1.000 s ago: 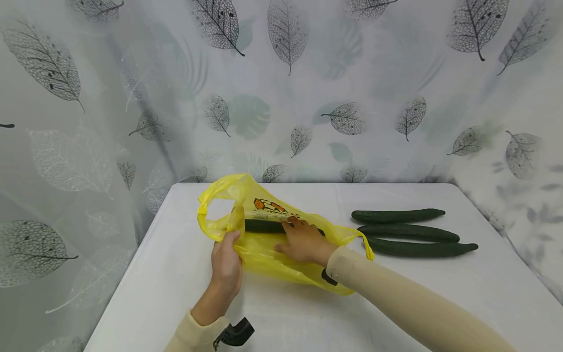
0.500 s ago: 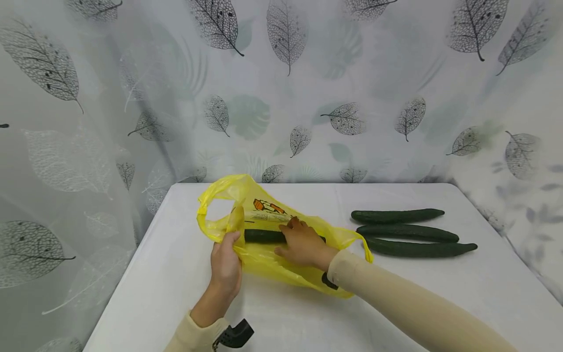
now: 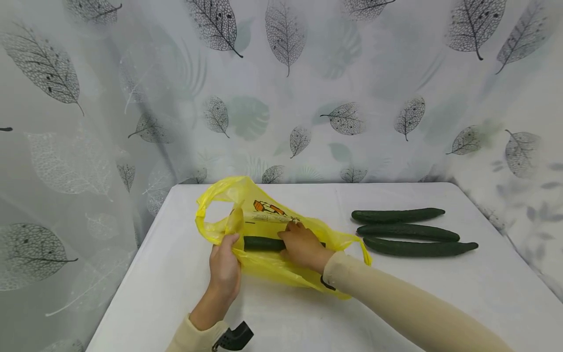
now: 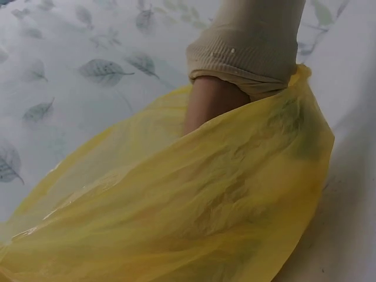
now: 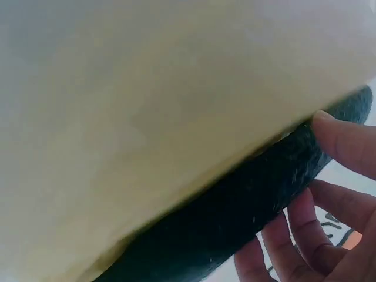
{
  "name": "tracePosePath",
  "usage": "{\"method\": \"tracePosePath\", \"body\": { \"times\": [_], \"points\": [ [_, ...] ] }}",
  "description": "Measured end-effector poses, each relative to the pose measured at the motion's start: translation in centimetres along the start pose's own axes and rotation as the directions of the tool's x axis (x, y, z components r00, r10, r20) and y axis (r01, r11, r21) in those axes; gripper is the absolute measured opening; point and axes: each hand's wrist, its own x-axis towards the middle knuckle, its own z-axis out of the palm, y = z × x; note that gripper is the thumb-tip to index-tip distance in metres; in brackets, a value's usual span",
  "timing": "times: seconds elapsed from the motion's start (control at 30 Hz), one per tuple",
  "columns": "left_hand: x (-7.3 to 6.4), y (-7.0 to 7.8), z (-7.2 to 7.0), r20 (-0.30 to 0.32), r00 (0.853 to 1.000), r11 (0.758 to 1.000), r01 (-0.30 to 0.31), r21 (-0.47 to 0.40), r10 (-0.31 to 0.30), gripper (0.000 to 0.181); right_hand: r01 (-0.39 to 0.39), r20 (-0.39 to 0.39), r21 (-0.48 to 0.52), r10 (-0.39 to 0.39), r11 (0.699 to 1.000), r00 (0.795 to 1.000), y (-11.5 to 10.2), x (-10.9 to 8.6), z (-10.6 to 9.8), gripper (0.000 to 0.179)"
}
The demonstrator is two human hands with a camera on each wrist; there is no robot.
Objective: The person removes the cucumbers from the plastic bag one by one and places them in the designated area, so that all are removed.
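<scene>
A yellow plastic bag (image 3: 264, 266) with looped handles lies on its side, its mouth spread. My left hand (image 3: 225, 269) grips the bag's near left edge, thumb on top. Inside the bag a dark green cucumber (image 3: 260, 243) lies crosswise, its right part mostly behind my right hand (image 3: 303, 247). That hand reaches into the bag and holds the cucumber. In the right wrist view, the thumb lies on one side of the cucumber (image 5: 276, 176) and the fingers on the other. Yellow film hides the right hand in the left wrist view, where only the wrist and sleeve show.
To the right of the bag three more cucumbers (image 3: 398, 215) lie side by side on the white table (image 3: 145, 274). A leaf-patterned curtain (image 3: 281, 98) hangs behind the table and along both sides.
The cucumber in the bag has come nearer to me, with my right hand's fingers now curled further over it. My left hand has hardly moved.
</scene>
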Motion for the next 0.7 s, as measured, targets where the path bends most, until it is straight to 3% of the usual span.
{"method": "tracePosePath", "body": {
  "times": [0.37,0.7],
  "points": [
    [0.1,-0.1,-0.3,0.007,1.0,1.0,0.015,-0.011,-0.015,0.049,0.032,0.013,0.001,-0.032,1.0,0.999,-0.5,-0.6,0.3,0.027],
    [0.6,0.8,-0.8,-0.012,0.998,0.998,-0.063,0.007,0.063,0.055,0.01,0.016,0.184,-0.014,0.983,1.0,-0.4,-0.9,-1.6,0.025]
  ]
}}
